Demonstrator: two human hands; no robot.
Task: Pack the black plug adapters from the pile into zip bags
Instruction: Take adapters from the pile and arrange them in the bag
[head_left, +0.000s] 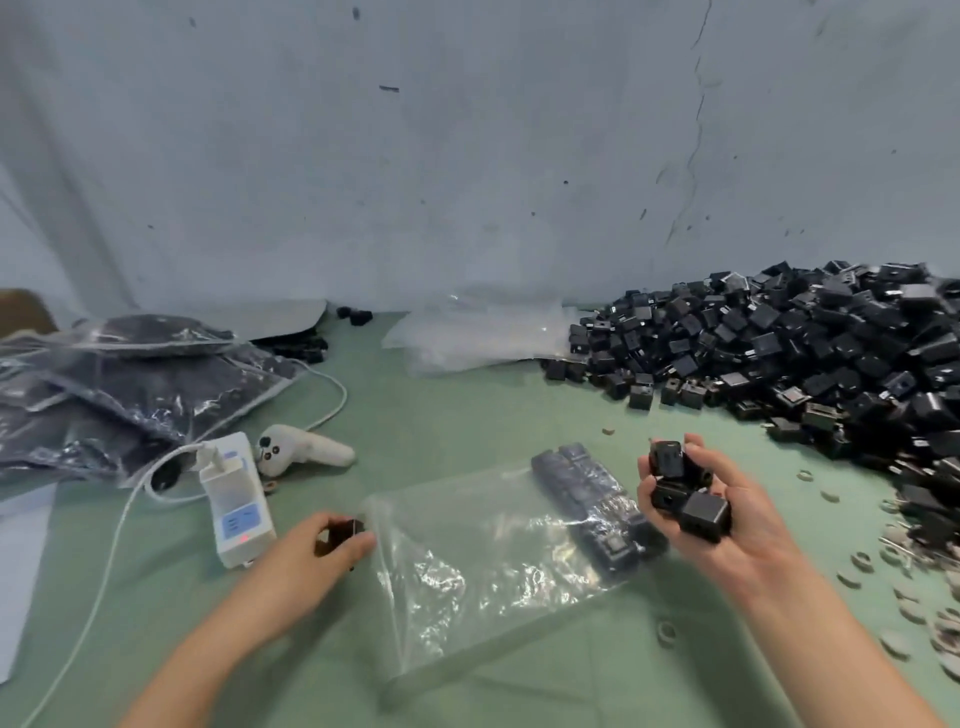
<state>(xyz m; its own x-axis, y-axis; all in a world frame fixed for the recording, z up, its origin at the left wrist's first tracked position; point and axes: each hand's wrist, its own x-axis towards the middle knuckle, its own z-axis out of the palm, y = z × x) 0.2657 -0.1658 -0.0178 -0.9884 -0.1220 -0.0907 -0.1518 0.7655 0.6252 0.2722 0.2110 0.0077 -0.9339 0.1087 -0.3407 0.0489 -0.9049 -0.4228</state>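
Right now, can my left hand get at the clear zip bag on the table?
Probably yes. The left hand, gripping a black adapter, is at the left edge of the zip bag, and nothing lies between them.

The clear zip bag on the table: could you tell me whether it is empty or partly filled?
Partly filled: rows of black plug adapters show through the zip bag at its far end; the rest lies flat.

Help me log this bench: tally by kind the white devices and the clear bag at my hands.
white power box: 1
white controller: 1
clear bag: 1
Total: 3
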